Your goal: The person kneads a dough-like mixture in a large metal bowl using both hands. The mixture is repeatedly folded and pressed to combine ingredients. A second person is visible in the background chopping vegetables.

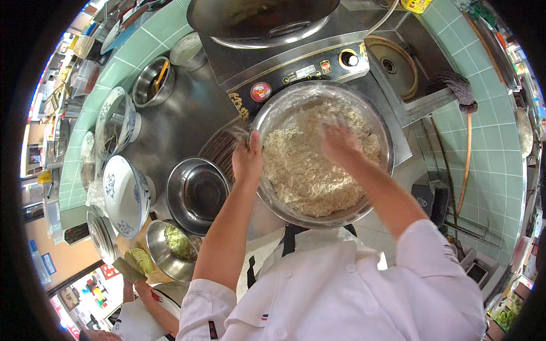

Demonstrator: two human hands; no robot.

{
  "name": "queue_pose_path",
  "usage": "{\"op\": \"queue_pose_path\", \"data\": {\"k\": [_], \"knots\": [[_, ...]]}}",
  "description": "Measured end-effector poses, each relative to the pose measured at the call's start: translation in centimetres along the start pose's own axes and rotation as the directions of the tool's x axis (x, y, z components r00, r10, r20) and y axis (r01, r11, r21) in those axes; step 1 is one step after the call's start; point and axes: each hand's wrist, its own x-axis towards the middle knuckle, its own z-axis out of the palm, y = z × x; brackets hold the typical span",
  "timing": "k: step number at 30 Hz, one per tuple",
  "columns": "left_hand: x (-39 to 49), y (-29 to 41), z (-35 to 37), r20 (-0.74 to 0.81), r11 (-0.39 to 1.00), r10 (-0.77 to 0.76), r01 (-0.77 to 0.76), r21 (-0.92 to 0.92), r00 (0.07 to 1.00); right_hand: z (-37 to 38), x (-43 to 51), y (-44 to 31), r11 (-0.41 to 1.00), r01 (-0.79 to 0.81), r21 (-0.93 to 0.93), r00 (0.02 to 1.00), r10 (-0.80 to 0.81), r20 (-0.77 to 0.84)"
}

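A wide metal basin (273, 123) sits before me, partly over the steel counter's edge. Inside lies a crumbly, pale flour mixture (307, 183), heaped in loose flakes. My left hand (248, 161) grips the basin's left rim, thumb on top and fingers around the outside. My right hand (339, 143) reaches into the mixture at the upper right; its fingers are blurred and partly sunk among the flakes, so whether they close on any of it is unclear.
Above the basin stands an induction cooker control panel (298, 72) with a wok (264, 17). Leftward are an empty-looking metal bowl (198, 194), a bowl of chopped greens (179, 243) and blue-patterned bowls (123, 196). A co-worker's hand (145, 292) holds a cleaver (129, 269) lower left. A sink (390, 66) lies right.
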Motion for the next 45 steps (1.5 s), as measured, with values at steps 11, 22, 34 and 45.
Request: {"op": "queue_pose_path", "data": {"k": [11, 22, 34, 45], "knots": [[0.0, -0.3, 0.1, 0.008, 0.999, 0.004, -0.003, -0.049, 1.000, -1.6, -4.4, 0.2, 0.981, -0.001, 0.195, 0.807, -0.114, 0.579], [-0.1, 0.1, -0.1, 0.008, 0.999, -0.039, 0.039, -0.014, 0.999, 2.0, -0.2, -7.3, 0.934, -0.003, 0.356, 0.961, -0.096, 0.260], [-0.5, 0.4, -0.5, 0.048, 0.998, -0.014, 0.018, -0.066, 0.999, 1.4, -0.3, -2.7, 0.996, -0.086, -0.039, 0.979, 0.092, 0.184], [0.0, -0.3, -0.1, 0.037, 0.990, 0.030, -0.025, -0.139, 0.999, 0.2, -5.1, 4.6, 0.978, -0.002, -0.206, 0.814, 0.122, 0.568]]}}
